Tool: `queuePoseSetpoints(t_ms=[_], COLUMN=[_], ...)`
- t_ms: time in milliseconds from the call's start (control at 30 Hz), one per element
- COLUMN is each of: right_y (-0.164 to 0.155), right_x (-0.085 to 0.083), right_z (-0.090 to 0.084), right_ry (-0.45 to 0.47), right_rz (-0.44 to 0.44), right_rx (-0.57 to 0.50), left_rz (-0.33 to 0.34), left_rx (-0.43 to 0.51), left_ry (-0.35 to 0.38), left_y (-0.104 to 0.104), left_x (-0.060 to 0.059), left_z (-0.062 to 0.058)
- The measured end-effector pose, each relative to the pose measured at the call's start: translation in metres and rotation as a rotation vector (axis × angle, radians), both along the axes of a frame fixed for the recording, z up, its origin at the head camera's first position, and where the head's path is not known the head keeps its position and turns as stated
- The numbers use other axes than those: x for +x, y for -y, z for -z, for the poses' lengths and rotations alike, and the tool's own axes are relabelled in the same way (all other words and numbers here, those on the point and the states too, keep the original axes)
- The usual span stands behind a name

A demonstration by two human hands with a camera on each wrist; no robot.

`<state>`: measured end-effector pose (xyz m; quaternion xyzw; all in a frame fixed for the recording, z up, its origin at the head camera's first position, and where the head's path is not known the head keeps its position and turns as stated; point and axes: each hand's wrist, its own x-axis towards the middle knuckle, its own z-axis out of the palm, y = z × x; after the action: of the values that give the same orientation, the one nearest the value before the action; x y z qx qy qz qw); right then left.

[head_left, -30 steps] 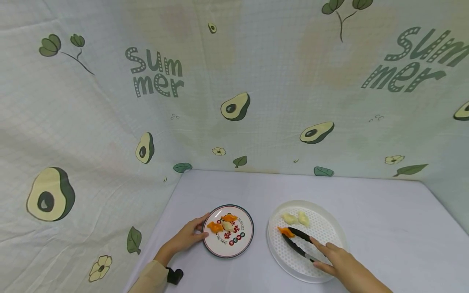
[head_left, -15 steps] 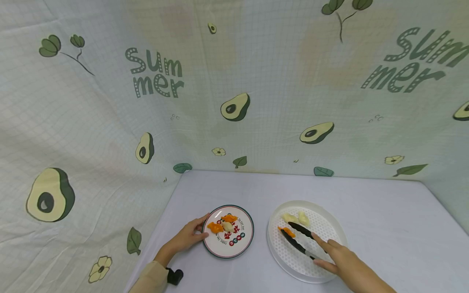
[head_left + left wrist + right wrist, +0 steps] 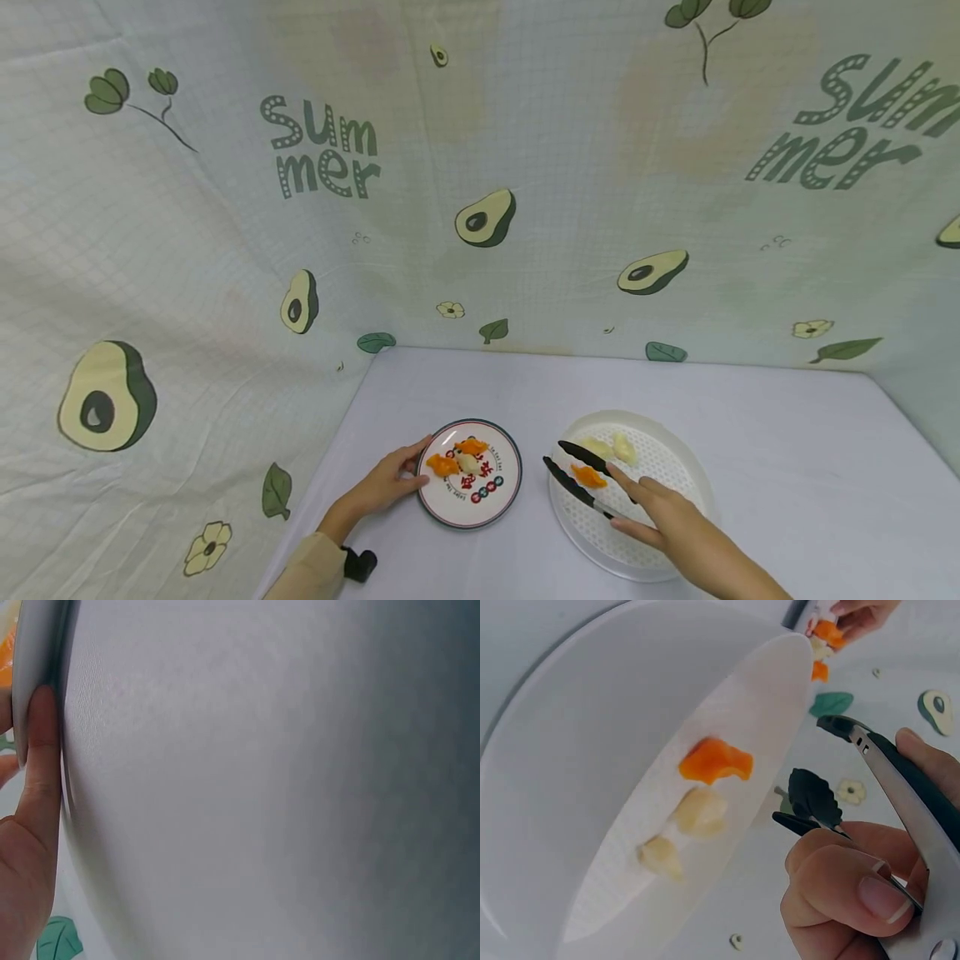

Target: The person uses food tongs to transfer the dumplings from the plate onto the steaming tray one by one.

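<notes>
The tongs (image 3: 581, 479), gripped by the right hand (image 3: 663, 521) with fingers curled round the handles, have swung leftward with their tips spread wider than a second ago, now straddling the orange piece (image 3: 588, 476) on the white tray (image 3: 675, 533). The left hand (image 3: 382, 486) keeps its fingers resting straight against the plate (image 3: 495, 508). The pale worktop (image 3: 787, 433) sits inside an avocado-print cloth backdrop (image 3: 225, 208).

The tongs (image 3: 581, 479) are showing black tips on silver arms. One orange piece (image 3: 587, 476) and two pale yellow pieces (image 3: 611, 448) are lying in the white perforated tray (image 3: 675, 475). The plate (image 3: 495, 508) is showing a dark rim with red and teal marks. The cloth (image 3: 225, 250) is displaying green avocados, leaves and "Summer" lettering.
</notes>
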<state>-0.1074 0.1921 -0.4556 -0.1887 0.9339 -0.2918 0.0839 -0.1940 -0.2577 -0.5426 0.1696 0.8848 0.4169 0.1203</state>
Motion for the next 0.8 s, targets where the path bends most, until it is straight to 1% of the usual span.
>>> queuePoseSetpoints(t_ms=[67, 267, 433, 567, 800], right_y=[0.005, 0.019, 0.035, 0.047, 0.067], right_x=[-0.001, -0.004, -0.01, -0.016, -0.027], right_z=[-0.001, -0.004, -0.005, -0.004, 0.001], right_ry=[-0.014, -0.119, -0.149, -0.131, -0.025], right_rz=[-0.01, -0.072, -0.116, -0.158, -0.187], right_rx=[-0.007, -0.04, -0.055, -0.063, -0.068], left_rz=[0.003, -0.009, -0.009, -0.005, -0.005], left_rx=[0.003, -0.007, 0.003, 0.009, 0.007], left_ry=[0.0, 0.005, 0.01, 0.01, 0.011], left_y=[0.0, -0.001, 0.0, 0.0, 0.001], left_x=[0.0, 0.0, -0.002, -0.002, -0.001], left_z=[0.0, -0.002, 0.0, 0.0, 0.001])
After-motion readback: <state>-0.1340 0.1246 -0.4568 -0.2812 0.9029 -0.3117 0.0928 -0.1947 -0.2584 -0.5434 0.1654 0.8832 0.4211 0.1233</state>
